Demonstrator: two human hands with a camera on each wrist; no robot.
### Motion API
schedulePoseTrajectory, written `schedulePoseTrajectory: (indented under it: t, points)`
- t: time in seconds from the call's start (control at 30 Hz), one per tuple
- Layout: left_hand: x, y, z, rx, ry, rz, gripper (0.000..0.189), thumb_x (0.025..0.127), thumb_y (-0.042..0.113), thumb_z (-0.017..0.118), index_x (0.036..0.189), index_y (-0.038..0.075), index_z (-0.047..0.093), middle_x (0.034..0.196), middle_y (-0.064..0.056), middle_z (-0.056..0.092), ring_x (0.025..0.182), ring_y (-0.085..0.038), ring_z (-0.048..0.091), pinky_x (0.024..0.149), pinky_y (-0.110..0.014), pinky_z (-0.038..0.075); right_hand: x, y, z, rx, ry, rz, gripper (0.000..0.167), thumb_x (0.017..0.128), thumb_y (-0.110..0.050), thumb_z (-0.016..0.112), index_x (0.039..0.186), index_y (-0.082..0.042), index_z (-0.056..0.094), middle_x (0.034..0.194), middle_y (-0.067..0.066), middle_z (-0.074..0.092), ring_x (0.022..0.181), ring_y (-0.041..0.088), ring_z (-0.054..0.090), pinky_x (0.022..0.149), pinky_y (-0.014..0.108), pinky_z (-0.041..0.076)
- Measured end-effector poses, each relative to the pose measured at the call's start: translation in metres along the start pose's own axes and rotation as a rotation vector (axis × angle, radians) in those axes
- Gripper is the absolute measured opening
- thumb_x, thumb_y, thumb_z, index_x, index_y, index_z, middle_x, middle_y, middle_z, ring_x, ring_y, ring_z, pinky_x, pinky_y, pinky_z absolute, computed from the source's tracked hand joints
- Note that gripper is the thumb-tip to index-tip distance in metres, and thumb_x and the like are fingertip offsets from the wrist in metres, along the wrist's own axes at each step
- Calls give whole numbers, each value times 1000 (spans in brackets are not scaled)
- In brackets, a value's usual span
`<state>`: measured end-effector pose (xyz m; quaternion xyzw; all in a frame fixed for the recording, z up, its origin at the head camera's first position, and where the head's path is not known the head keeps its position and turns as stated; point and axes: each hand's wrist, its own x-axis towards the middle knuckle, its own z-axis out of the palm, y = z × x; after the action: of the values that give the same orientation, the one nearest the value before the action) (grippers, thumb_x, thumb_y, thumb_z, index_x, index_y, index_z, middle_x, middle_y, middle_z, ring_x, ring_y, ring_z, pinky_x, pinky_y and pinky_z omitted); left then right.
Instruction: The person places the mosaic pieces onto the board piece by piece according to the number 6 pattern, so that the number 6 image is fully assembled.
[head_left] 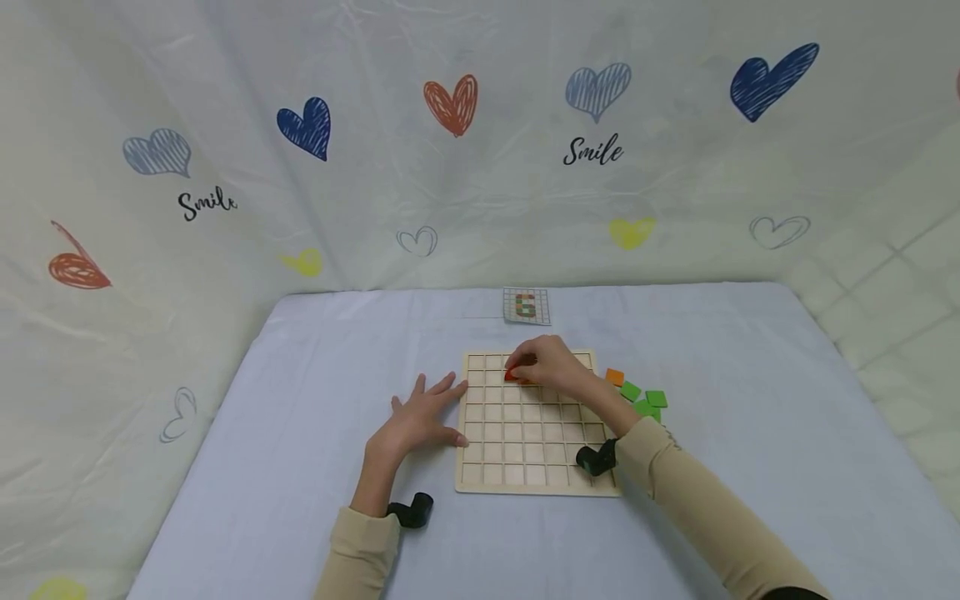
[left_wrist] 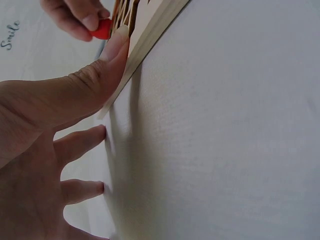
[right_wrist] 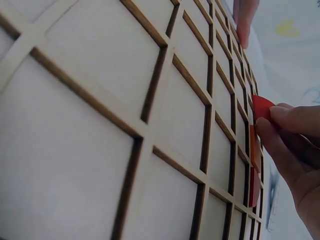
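Observation:
My right hand (head_left: 551, 364) pinches a red rounded piece (right_wrist: 262, 106) between thumb and fingertips, over the upper rows of a wooden grid board (head_left: 525, 479). In the right wrist view, an orange piece (right_wrist: 255, 150) and another red piece (right_wrist: 254, 190) lie in cells beside it along the same row. My left hand (head_left: 422, 419) is spread at the board's left edge, its thumb (left_wrist: 112, 55) touching the rim and its other fingers stretched out along the side.
Right of the board lie an orange square (head_left: 615, 377) and several green squares (head_left: 656, 399), partly behind my right forearm. A small pattern card (head_left: 527, 307) showing a coloured figure on a grid lies beyond the board. White cloth (head_left: 300, 433) covers the table.

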<state>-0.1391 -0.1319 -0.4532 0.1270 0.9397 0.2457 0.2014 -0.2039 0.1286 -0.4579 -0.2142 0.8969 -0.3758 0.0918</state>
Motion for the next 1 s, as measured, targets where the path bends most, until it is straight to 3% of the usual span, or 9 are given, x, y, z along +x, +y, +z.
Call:
schedulePoseTrajectory:
  t: [0.2, 0.6, 1.0]
  points:
    - [0, 1, 0, 5, 5, -5, 92, 78, 35, 89, 158, 24, 44, 170, -2, 29, 157, -49, 5, 110, -86, 4, -2, 0, 3, -29, 6, -21, 12, 94, -5, 72, 102, -4, 81, 101, 9, 77, 91, 22, 72, 80, 34, 59]
    - [2, -1, 2, 12, 4, -13, 92, 79, 35, 89, 159, 26, 43, 170, -1, 27, 158, -48, 3, 111, -85, 4, -3, 0, 8, -106, 44, -170, 10, 92, 2, 72, 95, -1, 81, 97, 9, 76, 88, 26, 72, 77, 32, 61]
    - [1, 0, 1, 17, 8, -17, 92, 79, 35, 89, 158, 26, 43, 170, -1, 27, 158, -48, 3, 111, -85, 4, -10, 1, 1, -134, 49, -162, 14, 94, 2, 68, 98, -3, 81, 100, 9, 78, 94, 27, 73, 81, 35, 61]
